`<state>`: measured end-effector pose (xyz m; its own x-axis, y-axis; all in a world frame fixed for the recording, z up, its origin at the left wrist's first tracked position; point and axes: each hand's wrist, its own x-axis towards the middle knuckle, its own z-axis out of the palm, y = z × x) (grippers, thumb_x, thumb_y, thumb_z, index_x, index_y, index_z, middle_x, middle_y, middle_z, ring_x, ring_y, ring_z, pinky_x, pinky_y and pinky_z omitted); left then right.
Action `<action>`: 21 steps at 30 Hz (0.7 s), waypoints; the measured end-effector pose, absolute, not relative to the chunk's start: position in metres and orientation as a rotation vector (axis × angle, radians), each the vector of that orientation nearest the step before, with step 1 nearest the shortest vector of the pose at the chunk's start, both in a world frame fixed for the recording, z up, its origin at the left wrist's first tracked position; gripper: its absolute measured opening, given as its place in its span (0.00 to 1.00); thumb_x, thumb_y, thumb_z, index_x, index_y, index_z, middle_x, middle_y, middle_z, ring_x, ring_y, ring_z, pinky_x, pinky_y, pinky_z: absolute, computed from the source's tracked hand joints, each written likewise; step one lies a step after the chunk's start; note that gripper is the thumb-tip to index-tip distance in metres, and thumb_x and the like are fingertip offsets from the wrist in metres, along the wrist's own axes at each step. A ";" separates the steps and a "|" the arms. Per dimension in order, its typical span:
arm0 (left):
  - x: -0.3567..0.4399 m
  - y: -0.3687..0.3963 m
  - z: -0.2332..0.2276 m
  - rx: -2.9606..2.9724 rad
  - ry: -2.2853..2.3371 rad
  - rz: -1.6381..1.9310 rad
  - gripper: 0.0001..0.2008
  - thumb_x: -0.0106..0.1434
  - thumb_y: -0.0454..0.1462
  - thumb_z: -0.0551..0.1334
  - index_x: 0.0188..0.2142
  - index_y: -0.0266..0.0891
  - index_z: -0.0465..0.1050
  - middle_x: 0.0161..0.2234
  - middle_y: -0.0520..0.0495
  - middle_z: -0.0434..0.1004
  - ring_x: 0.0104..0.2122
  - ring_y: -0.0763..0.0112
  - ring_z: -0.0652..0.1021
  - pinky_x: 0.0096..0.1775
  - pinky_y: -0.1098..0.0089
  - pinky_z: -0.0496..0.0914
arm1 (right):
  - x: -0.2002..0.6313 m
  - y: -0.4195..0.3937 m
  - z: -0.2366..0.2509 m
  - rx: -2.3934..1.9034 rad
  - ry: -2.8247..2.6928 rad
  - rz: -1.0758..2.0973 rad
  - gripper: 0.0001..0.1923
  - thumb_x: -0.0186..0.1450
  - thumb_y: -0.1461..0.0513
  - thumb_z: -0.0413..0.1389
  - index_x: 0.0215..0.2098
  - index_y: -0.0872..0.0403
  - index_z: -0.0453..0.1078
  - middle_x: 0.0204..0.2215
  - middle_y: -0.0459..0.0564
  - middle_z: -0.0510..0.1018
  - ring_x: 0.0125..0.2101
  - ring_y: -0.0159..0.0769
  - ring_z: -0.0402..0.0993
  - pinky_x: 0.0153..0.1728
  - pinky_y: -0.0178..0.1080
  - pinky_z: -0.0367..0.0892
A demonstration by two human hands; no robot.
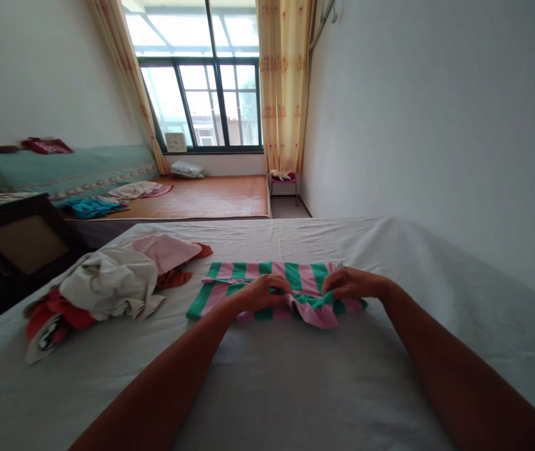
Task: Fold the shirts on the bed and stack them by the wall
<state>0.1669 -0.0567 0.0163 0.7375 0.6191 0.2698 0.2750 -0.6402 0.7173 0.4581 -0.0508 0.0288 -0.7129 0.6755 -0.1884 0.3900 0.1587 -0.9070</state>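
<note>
Both the left hand point(264, 292) and right hand point(348, 283) pinch the striped garment point(267, 285) lying on the bed point(296, 376) between them, where uneven tugging could skew its fold.

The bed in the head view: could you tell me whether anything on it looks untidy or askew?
Yes. A crumpled heap of clothes lies unfolded on the white sheet, left of the striped garment. The left hand and right hand pinch its bunched near edge.
</note>
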 end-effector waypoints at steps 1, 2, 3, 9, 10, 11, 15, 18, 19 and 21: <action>0.170 -0.055 0.014 2.218 0.771 0.726 0.08 0.60 0.38 0.60 0.31 0.35 0.75 0.28 0.49 0.74 0.31 0.71 0.73 0.35 0.73 0.66 | 0.459 -0.050 0.028 -1.094 -2.087 1.564 0.21 0.54 0.49 0.63 0.34 0.57 0.75 0.27 0.46 0.77 0.27 0.30 0.72 0.31 0.32 0.68; 0.173 -0.053 0.011 2.154 0.880 0.792 0.11 0.62 0.39 0.58 0.31 0.35 0.74 0.25 0.51 0.71 0.27 0.73 0.71 0.30 0.74 0.65 | 0.460 -0.049 0.027 -1.174 -1.985 1.561 0.22 0.54 0.46 0.62 0.34 0.57 0.74 0.25 0.45 0.76 0.25 0.29 0.71 0.29 0.32 0.68; 0.176 -0.051 0.007 2.079 0.983 0.852 0.12 0.63 0.40 0.56 0.33 0.34 0.73 0.22 0.52 0.68 0.24 0.74 0.69 0.26 0.75 0.63 | 0.461 -0.048 0.026 -1.260 -1.890 1.564 0.24 0.54 0.44 0.60 0.34 0.57 0.73 0.24 0.45 0.76 0.24 0.29 0.71 0.27 0.32 0.69; 0.182 -0.044 -0.014 1.875 1.101 0.960 0.24 0.63 0.39 0.55 0.58 0.35 0.59 0.21 0.57 0.67 0.21 0.76 0.68 0.25 0.76 0.63 | 0.468 -0.044 0.019 -1.545 -1.873 1.513 0.29 0.53 0.39 0.57 0.27 0.58 0.70 0.21 0.50 0.77 0.22 0.31 0.73 0.23 0.32 0.68; 0.181 -0.045 -0.014 1.900 1.094 0.979 0.25 0.63 0.38 0.56 0.59 0.36 0.59 0.25 0.54 0.71 0.24 0.75 0.71 0.27 0.75 0.65 | 0.469 -0.042 0.019 -1.592 -1.904 1.477 0.30 0.54 0.38 0.55 0.25 0.58 0.70 0.20 0.51 0.77 0.21 0.32 0.73 0.22 0.32 0.67; 0.180 -0.045 -0.012 1.940 1.110 1.004 0.24 0.62 0.37 0.57 0.58 0.37 0.61 0.30 0.52 0.74 0.27 0.75 0.73 0.30 0.74 0.68 | 0.470 -0.041 0.020 -1.646 -1.929 1.406 0.31 0.56 0.37 0.52 0.23 0.58 0.69 0.18 0.51 0.76 0.20 0.32 0.72 0.21 0.32 0.66; 0.174 -0.049 -0.001 2.236 1.275 1.103 0.15 0.63 0.35 0.55 0.49 0.42 0.72 0.42 0.47 0.76 0.40 0.68 0.75 0.45 0.67 0.69 | 0.465 -0.037 0.031 -1.703 -1.913 0.703 0.33 0.64 0.40 0.40 0.19 0.55 0.67 0.17 0.51 0.74 0.20 0.34 0.71 0.25 0.35 0.66; 0.175 -0.051 -0.003 2.442 1.214 1.040 0.14 0.65 0.36 0.54 0.47 0.43 0.74 0.47 0.46 0.75 0.49 0.64 0.72 0.53 0.62 0.65 | 0.444 -0.042 0.032 -1.509 -1.942 0.302 0.29 0.69 0.47 0.36 0.33 0.54 0.73 0.31 0.53 0.80 0.33 0.38 0.75 0.38 0.38 0.68; 0.176 -0.052 -0.006 2.478 1.185 0.987 0.14 0.65 0.36 0.54 0.48 0.42 0.74 0.48 0.46 0.74 0.50 0.64 0.71 0.54 0.62 0.64 | 0.434 -0.045 0.028 -1.433 -2.027 0.258 0.28 0.69 0.49 0.36 0.40 0.53 0.74 0.38 0.53 0.80 0.40 0.39 0.74 0.44 0.40 0.67; 0.178 -0.053 -0.012 2.515 1.153 0.875 0.16 0.66 0.36 0.54 0.51 0.41 0.71 0.51 0.44 0.73 0.52 0.63 0.70 0.55 0.61 0.64 | 0.416 -0.049 0.014 -1.295 -2.277 0.233 0.25 0.70 0.50 0.37 0.52 0.50 0.69 0.51 0.51 0.74 0.53 0.40 0.67 0.54 0.44 0.60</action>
<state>0.1782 -0.0530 -0.0120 0.5097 0.7504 0.4208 0.6073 -0.6603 0.4418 0.4157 -0.0494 0.0136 -0.4179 0.8414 0.3427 0.7545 0.5315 -0.3849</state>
